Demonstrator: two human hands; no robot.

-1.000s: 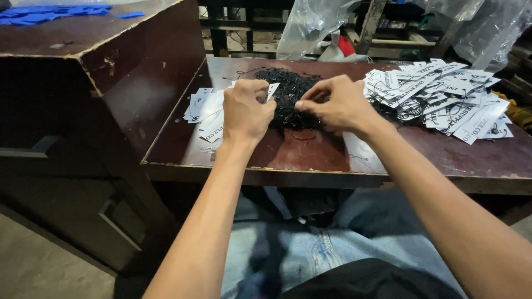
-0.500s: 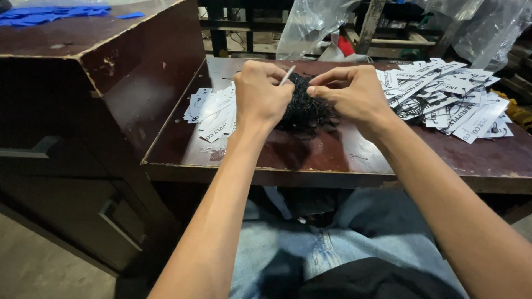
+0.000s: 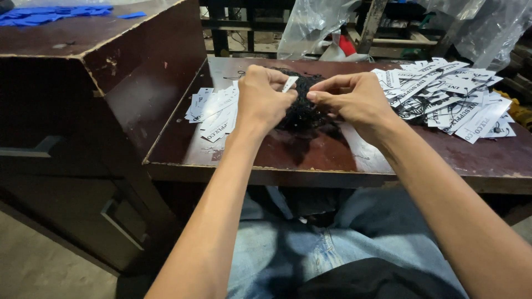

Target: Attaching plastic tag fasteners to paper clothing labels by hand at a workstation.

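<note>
Though flat, tag (image 3: 290, 83) amid tangled cords (image 3: 303, 113)

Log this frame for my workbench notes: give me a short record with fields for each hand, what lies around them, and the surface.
left hand: left hand raised over the table, pinching a small white tag
right hand: right hand close beside it, fingertips meeting near the tag; what its grip holds cannot be told
between hands: heap of black string loops on the table
left side: small stack of white tags
right side: larger loose pile of white tags
surface: dark wooden table
behind: clear plastic bags
</note>
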